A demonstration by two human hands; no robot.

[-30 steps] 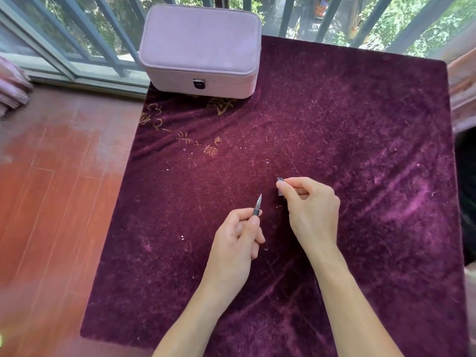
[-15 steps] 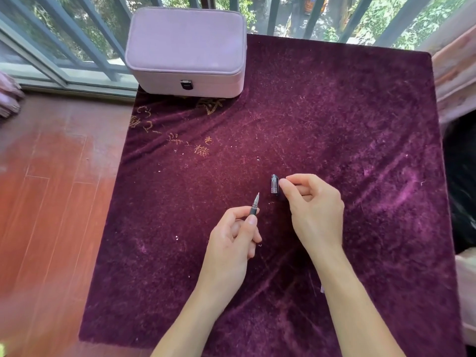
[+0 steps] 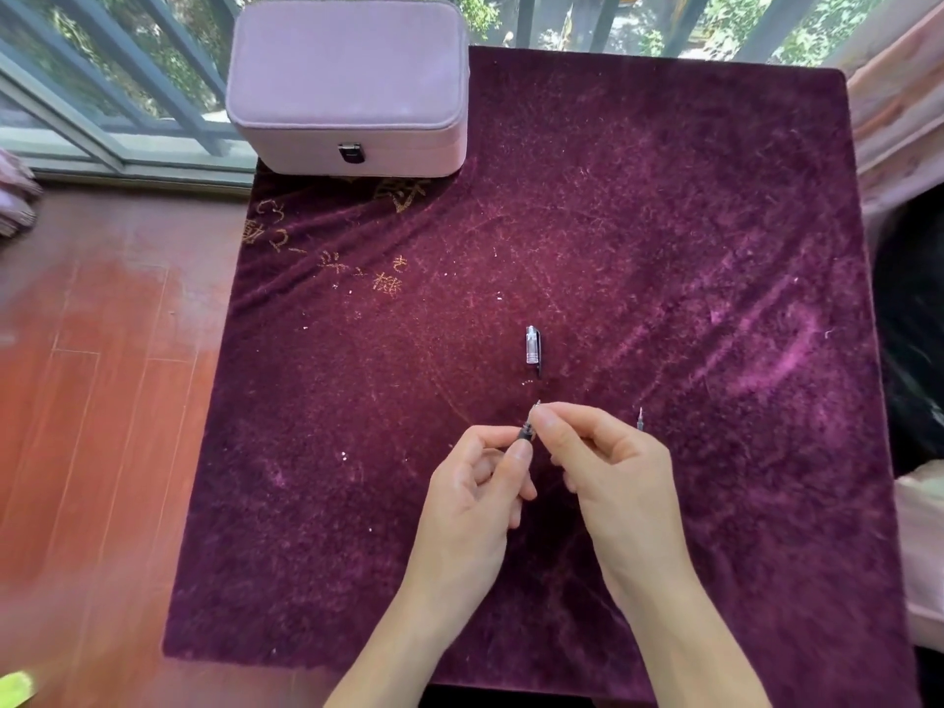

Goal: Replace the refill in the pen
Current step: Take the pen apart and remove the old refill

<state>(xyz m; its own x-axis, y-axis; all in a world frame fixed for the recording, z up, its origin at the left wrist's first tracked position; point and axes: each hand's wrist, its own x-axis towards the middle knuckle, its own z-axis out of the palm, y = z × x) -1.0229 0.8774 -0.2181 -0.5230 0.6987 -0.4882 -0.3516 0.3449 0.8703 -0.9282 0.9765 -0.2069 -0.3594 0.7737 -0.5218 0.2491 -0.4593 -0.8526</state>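
The left hand [image 3: 472, 495] grips the pen [image 3: 526, 432] upright by its barrel, above the velvet-covered counter [image 3: 664, 247]. The right hand [image 3: 608, 467] pinches its tip, probably to unscrew it: better twist gently and keep the barrel steady. The cap [image 3: 533, 348] lies just beyond; what may be a spare refill [image 3: 639, 419] lies right.

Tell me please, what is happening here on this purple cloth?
A person is taking a pen apart to change its refill. The left hand holds the pen upright, and the right hand pinches its tip end. The clear pen cap lies on the purple cloth just beyond the hands. A thin tip, perhaps a spare refill, shows to the right. A closed pink box sits at the far corner.
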